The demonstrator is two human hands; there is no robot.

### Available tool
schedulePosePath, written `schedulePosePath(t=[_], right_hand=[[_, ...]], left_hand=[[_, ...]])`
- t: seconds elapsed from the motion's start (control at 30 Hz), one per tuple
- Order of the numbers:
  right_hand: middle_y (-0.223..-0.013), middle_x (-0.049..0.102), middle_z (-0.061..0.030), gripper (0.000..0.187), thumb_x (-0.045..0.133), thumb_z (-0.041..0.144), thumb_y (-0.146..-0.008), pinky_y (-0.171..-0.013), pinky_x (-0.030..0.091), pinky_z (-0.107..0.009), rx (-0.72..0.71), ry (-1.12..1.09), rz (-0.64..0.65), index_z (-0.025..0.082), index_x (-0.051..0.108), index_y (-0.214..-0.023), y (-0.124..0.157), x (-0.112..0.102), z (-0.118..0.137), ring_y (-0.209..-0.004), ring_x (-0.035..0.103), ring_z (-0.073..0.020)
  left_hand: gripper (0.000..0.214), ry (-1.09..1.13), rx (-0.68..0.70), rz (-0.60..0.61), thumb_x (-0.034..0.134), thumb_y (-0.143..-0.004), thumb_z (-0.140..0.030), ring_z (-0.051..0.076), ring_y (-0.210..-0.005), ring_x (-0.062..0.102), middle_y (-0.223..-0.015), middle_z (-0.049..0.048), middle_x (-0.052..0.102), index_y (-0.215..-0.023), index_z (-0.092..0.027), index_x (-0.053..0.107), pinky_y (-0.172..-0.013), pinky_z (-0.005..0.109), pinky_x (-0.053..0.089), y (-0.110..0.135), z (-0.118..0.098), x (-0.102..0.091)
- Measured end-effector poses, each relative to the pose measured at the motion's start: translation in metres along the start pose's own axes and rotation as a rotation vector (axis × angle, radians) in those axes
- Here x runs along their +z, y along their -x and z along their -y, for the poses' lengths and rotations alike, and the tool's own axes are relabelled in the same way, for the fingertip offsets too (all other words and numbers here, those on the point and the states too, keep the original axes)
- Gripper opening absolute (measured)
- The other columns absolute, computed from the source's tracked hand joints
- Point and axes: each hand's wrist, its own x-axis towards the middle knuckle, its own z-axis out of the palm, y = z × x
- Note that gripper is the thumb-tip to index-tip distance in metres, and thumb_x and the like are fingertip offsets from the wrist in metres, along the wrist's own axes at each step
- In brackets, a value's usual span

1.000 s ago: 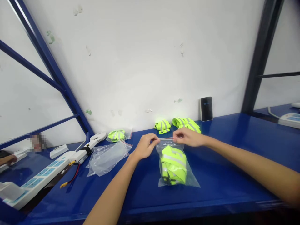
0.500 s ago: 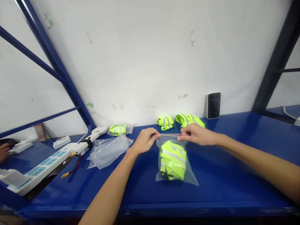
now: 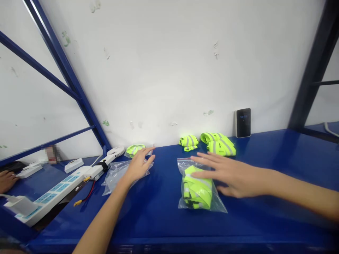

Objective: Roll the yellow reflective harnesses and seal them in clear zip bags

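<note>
A clear zip-lock bag (image 3: 219, 206) lies on the blue table, with a folded neon-yellow reflective vest (image 3: 197, 192) inside. Over the bag's upper right part is my right hand (image 3: 233, 174), fingers spread; whether it touches the plastic I cannot tell. My left hand (image 3: 139, 164) is open above the loose clear bags (image 3: 113, 176) on the left, holding nothing. Just behind it sits another bagged neon-yellow bundle (image 3: 135, 150), partly covered by the fingers. Two unbagged neon-yellow bundles, a small one (image 3: 189, 141) and a larger one (image 3: 221, 145), rest near the wall.
A white power strip (image 3: 53, 195) runs along the left, beside a cable with yellow connectors (image 3: 90, 192) and a small white fan (image 3: 116, 151). Against the wall stands a black-fronted device (image 3: 243, 122). Another person's hand (image 3: 7, 181) shows at far left.
Both hands have let go of the bag's zip edge. My left hand has moved left to the loose bags, and my right hand has opened and come down over the filled bag.
</note>
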Motion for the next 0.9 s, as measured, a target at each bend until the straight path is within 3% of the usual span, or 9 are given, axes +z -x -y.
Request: schedulePosePath(t=[0.1, 0.17, 0.4, 0.47, 0.53, 0.6, 0.67, 0.8, 0.9], right_hand=[[-0.147, 0.044, -0.0118, 0.065, 0.062, 0.031, -0.086, -0.106, 0.039, -0.047, -0.186, 0.003, 0.040, 0.026, 0.036, -0.146, -0.015, 0.020, 0.013, -0.135, 0.041, -0.0315], [-0.134, 0.056, -0.0176, 0.054, 0.054, 0.031, -0.092, -0.095, 0.049, -0.043, -0.197, 0.068, 0.006, 0.018, 0.041, -0.143, -0.034, 0.030, 0.011, -0.122, 0.055, -0.0302], [-0.132, 0.053, -0.0180, 0.043, 0.046, 0.023, -0.095, -0.087, 0.050, -0.046, 0.267, 0.133, -0.267, 0.019, 0.041, -0.138, -0.154, 0.041, -0.031, -0.118, 0.053, -0.0318], [-0.135, 0.049, -0.0200, 0.051, 0.052, 0.032, -0.093, -0.090, 0.048, -0.049, 0.368, 0.052, -0.245, 0.018, 0.038, -0.140, -0.185, 0.051, -0.036, -0.121, 0.050, -0.0342], [-0.144, 0.039, -0.0193, 0.050, 0.052, 0.044, -0.091, -0.095, 0.044, -0.049, 0.341, 0.012, -0.180, 0.019, 0.047, -0.133, -0.201, 0.062, -0.038, -0.128, 0.044, -0.0348], [-0.150, 0.032, -0.0120, 0.034, 0.047, 0.038, -0.095, -0.103, 0.038, -0.044, 0.264, 0.023, -0.173, 0.022, 0.055, -0.124, -0.200, 0.070, -0.040, -0.133, 0.037, -0.0289], [-0.150, 0.033, -0.0071, 0.030, 0.043, 0.028, -0.095, -0.107, 0.033, -0.040, 0.298, 0.059, -0.177, 0.024, 0.058, -0.120, -0.184, 0.072, -0.048, -0.133, 0.037, -0.0241], [-0.144, 0.036, -0.0201, 0.039, 0.046, 0.020, -0.089, -0.100, 0.037, -0.048, 0.550, 0.086, -0.152, 0.014, 0.055, -0.126, -0.140, 0.067, -0.084, -0.130, 0.039, -0.0343], [-0.127, 0.049, -0.0250, 0.044, 0.047, 0.023, -0.088, -0.090, 0.042, -0.049, 0.682, 0.071, -0.100, 0.009, 0.052, -0.130, -0.119, 0.067, -0.109, -0.115, 0.051, -0.0371]], left_hand=[[0.074, -0.183, -0.193, 0.267, 0.045, -0.082, -0.067, 0.038, -0.139, 0.031, -0.149, 0.0125, 0.039, -0.144, -0.027, 0.039, -0.110, 0.053, 0.027, 0.013, 0.031, -0.008], [0.081, -0.231, -0.247, 0.347, 0.045, -0.079, -0.071, 0.040, -0.140, 0.028, -0.152, 0.0137, 0.034, -0.146, -0.027, 0.035, -0.110, 0.054, 0.025, 0.019, 0.042, -0.004], [0.074, -0.209, -0.205, 0.203, 0.045, -0.084, -0.063, 0.035, -0.128, 0.048, -0.146, 0.0125, 0.043, -0.146, -0.026, 0.032, -0.103, 0.046, 0.037, 0.025, 0.031, 0.007], [0.065, -0.214, -0.183, 0.169, 0.045, -0.085, -0.061, 0.034, -0.126, 0.050, -0.143, 0.0115, 0.046, -0.140, -0.025, 0.042, -0.103, 0.046, 0.038, 0.026, 0.026, 0.008], [0.057, -0.234, -0.172, 0.126, 0.043, -0.087, -0.058, 0.033, -0.125, 0.050, -0.141, 0.0115, 0.046, -0.132, -0.023, 0.050, -0.103, 0.046, 0.039, 0.028, 0.022, 0.009], [0.053, -0.258, -0.162, 0.083, 0.043, -0.088, -0.055, 0.034, -0.124, 0.050, -0.142, 0.0126, 0.044, -0.129, -0.022, 0.053, -0.102, 0.048, 0.041, 0.027, 0.019, 0.011], [0.049, -0.274, -0.118, 0.045, 0.044, -0.089, -0.051, 0.035, -0.123, 0.051, -0.144, 0.0136, 0.041, -0.126, -0.022, 0.055, -0.099, 0.050, 0.043, 0.026, 0.014, 0.013], [0.038, -0.251, 0.145, 0.037, 0.047, -0.089, -0.042, 0.031, -0.126, 0.048, -0.140, 0.0124, 0.045, -0.120, -0.022, 0.058, -0.103, 0.047, 0.040, 0.025, -0.011, 0.016], [0.036, -0.207, 0.386, 0.180, 0.047, -0.090, -0.035, 0.027, -0.121, 0.052, -0.132, 0.0096, 0.054, -0.123, -0.025, 0.056, -0.103, 0.043, 0.040, 0.031, -0.031, 0.020]])
